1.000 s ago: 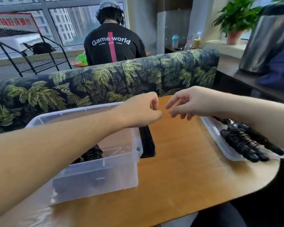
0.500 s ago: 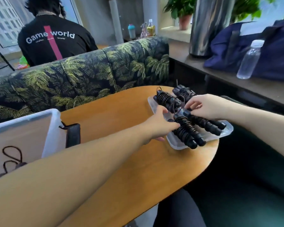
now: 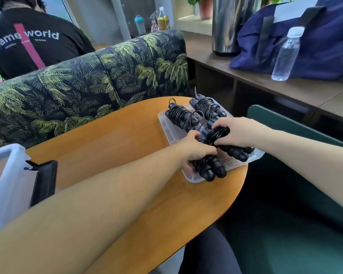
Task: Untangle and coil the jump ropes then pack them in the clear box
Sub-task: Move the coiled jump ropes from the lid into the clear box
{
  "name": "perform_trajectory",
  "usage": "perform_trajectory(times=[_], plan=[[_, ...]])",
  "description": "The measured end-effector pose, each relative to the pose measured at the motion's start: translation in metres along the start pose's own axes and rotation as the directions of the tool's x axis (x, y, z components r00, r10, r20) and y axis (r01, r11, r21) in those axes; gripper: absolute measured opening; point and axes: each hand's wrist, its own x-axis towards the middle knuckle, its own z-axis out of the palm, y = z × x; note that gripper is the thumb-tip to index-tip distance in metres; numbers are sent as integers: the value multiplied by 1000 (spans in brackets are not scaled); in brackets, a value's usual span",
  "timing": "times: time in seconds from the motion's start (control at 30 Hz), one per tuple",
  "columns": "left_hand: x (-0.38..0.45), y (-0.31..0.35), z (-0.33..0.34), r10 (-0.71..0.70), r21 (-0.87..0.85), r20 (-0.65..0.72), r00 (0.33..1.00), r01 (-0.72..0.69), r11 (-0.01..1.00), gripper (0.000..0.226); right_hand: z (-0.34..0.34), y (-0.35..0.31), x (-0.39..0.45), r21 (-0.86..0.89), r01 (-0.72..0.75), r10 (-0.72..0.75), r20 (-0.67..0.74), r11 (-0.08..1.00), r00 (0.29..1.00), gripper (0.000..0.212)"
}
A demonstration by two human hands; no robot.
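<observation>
Several black jump ropes, each wound round its handles, lie on a clear lid (image 3: 167, 127) at the right end of the wooden table (image 3: 117, 147). My left hand (image 3: 196, 150) grips the nearest coiled rope (image 3: 210, 169) at the lid's front. My right hand (image 3: 237, 133) grips another coiled rope (image 3: 234, 152) just behind it. Two more coiled ropes (image 3: 181, 116) lie at the lid's far end. The clear box (image 3: 6, 186) stands at the left edge; its inside is out of view.
A leaf-patterned sofa back (image 3: 87, 86) runs behind the table, with a person in a black shirt (image 3: 32, 42) beyond it. A water bottle (image 3: 286, 54), a blue bag (image 3: 313, 40) and a steel pot (image 3: 229, 22) stand on the right shelf. A green seat (image 3: 297, 224) is lower right.
The view has swung right from the clear box to the lid. Both hands have reached onto the lid and closed round coiled ropes.
</observation>
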Motion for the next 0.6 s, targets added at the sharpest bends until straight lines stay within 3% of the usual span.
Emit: perform_trajectory(times=[0.2, 0.3, 0.4, 0.6], plan=[[-14, -4, -16, -10, -121, 17, 1000, 12, 993, 64, -4, -11, 1, 64, -43, 45, -30, 997, 999, 44], [-33, -7, -36, 46, -58, 7, 999, -46, 997, 57, -9, -27, -6, 259, -64, 65, 5, 964, 998, 47], [-64, -15, -69, 113, -13, -32, 993, -114, 993, 54, -18, -53, -19, 500, -67, 44, 57, 864, 997, 47], [-140, -45, -133, 212, 28, -130, 969, -210, 977, 52, -31, -120, -44, 619, 23, -85, 72, 785, 994, 38]])
